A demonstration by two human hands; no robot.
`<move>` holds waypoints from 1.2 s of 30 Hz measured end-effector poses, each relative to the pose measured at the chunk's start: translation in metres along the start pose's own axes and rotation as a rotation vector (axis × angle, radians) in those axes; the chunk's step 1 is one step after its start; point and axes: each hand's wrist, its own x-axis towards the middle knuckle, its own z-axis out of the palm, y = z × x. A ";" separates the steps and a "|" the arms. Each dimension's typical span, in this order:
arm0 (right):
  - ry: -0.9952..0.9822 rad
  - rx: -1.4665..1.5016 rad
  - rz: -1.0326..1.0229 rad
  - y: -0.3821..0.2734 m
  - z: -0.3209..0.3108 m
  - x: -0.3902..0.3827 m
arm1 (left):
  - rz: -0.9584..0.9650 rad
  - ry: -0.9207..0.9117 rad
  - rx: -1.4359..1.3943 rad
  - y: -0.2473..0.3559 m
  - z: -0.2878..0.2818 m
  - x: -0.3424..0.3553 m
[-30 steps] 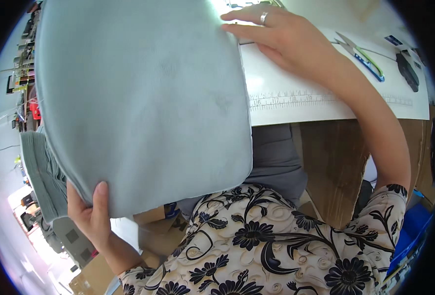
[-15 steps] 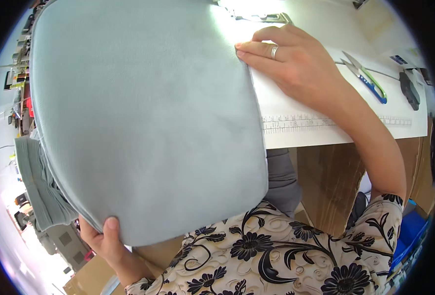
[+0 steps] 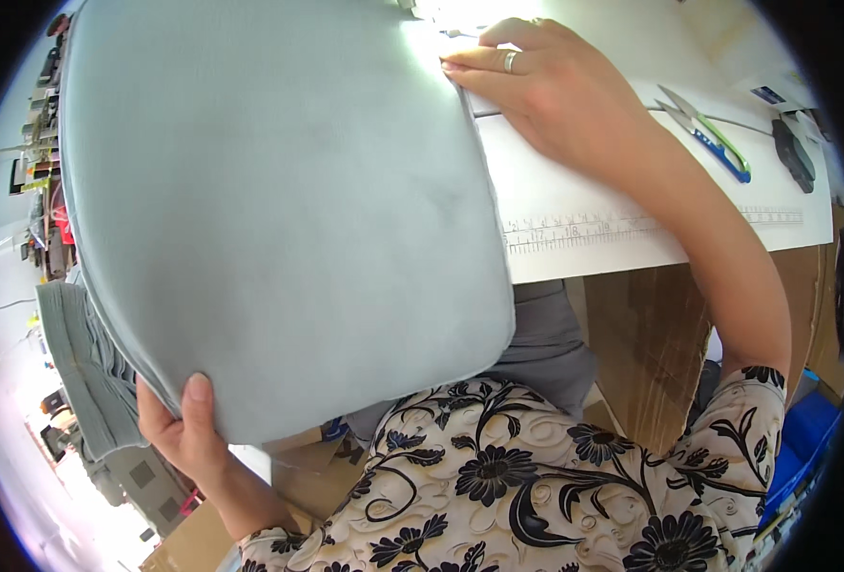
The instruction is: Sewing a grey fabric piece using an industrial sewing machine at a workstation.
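Observation:
A large pale grey-blue fabric panel (image 3: 288, 219) with rounded corners and an edged seam spans the left and middle of the view. My left hand (image 3: 185, 429) grips its near left corner, thumb on top and fingers underneath. At the far right edge, my right hand (image 3: 536, 81), with a ring on one finger, pinches the border between thumb and fingertips. Just beyond those fingertips, the panel's edge runs into a brightly lit metal machine part (image 3: 420, 11), partly lost in glare.
A white worktable (image 3: 575, 200) with a printed ruler strip (image 3: 594, 230) lies right. Thread snips (image 3: 708, 135) and a black object (image 3: 792, 155) rest on it. Folded grey-green fabric (image 3: 88, 372) is stacked left. Cardboard (image 3: 646, 343) stands below the table; a blue bin (image 3: 808, 429) sits lower right.
The panel has shifted away from me, toward the bright light. Both hands have moved with it, the left upward and the right slightly up and left, keeping their grips.

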 end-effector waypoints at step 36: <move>0.024 0.076 0.072 0.003 0.008 -0.012 | 0.279 -0.038 0.219 -0.001 0.025 0.064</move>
